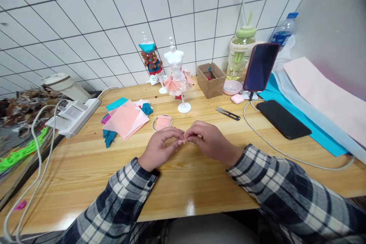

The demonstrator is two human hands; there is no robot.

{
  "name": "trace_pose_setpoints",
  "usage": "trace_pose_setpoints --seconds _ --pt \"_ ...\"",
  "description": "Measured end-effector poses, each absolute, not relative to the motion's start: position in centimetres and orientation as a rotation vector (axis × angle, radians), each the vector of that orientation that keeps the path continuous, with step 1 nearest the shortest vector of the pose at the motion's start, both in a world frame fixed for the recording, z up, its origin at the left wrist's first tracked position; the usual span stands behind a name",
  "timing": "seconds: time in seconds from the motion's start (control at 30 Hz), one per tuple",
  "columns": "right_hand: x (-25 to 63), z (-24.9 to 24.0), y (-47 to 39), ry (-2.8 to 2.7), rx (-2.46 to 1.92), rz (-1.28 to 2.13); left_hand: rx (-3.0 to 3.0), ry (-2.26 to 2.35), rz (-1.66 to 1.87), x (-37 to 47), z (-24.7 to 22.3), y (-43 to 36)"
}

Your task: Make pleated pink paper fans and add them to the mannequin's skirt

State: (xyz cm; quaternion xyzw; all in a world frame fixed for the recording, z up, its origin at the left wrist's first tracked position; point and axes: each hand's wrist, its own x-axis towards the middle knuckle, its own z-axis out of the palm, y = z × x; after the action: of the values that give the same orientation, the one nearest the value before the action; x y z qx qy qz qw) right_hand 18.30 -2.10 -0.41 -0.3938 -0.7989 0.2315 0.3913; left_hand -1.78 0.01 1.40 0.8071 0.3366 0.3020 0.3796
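Note:
My left hand [162, 145] and my right hand [211, 141] meet over the middle of the wooden table. Thumb and fingers of both are pinched on one small piece of peach paper [184, 141], mostly hidden by the fingertips. Just beyond them stands a white mini mannequin [174, 61] with a skirt of gathered peach paper [175, 86]. A cable ring [153, 124] lies around small peach paper squares [163, 122], near my left hand. To the right, black thread snips [228, 114] rest on the table.
Peach, pink and blue sheets [122, 120] lie at left, beside a power strip [78, 116]. Behind stand a dressed mannequin [150, 59], a cardboard box [213, 84] and a green-lidded bottle [243, 53]. A propped phone [260, 68], a flat phone [283, 119] and a cable [268, 146] are at right.

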Motion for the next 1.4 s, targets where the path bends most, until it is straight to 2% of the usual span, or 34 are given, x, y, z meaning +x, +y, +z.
trace_pose_setpoints --seconds 0.13,0.27,0.43,0.57,0.7,0.87,1.0,1.2,1.4 --pt "18.8 -1.0 -1.7 -2.379 -0.962 0.549 2.559 0.696 0.453 -2.1 2.1 0.0" --pt "18.4 -1.1 -2.2 -2.594 -1.099 0.32 2.759 0.801 0.185 -1.4 2.2 -0.6" --pt "17.0 -0.8 -3.5 -2.587 -1.297 0.137 2.864 0.998 0.105 -0.6 1.5 -1.2" --pt "16.2 -1.0 -4.1 -2.347 -1.365 0.236 2.885 1.153 0.179 -0.7 1.1 -1.0" --pt "16.5 -1.2 -3.6 -1.907 -1.192 0.466 2.472 1.408 0.488 -1.2 1.0 -0.5" --pt "17.4 -1.4 -2.6 -1.901 -1.117 0.691 1.631 1.228 0.614 -1.5 1.0 -0.3" --pt "17.2 -1.7 -2.3 -1.935 -1.106 0.777 1.512 1.157 0.601 -1.3 1.3 -0.5" --pt "16.8 -2.2 -2.4 -1.691 -1.223 0.864 1.387 1.072 0.587 -1.4 1.3 -0.5" --pt "16.6 -1.8 -2.5 -1.744 -1.193 0.89 1.366 1.046 0.576 -1.6 1.1 -0.2"
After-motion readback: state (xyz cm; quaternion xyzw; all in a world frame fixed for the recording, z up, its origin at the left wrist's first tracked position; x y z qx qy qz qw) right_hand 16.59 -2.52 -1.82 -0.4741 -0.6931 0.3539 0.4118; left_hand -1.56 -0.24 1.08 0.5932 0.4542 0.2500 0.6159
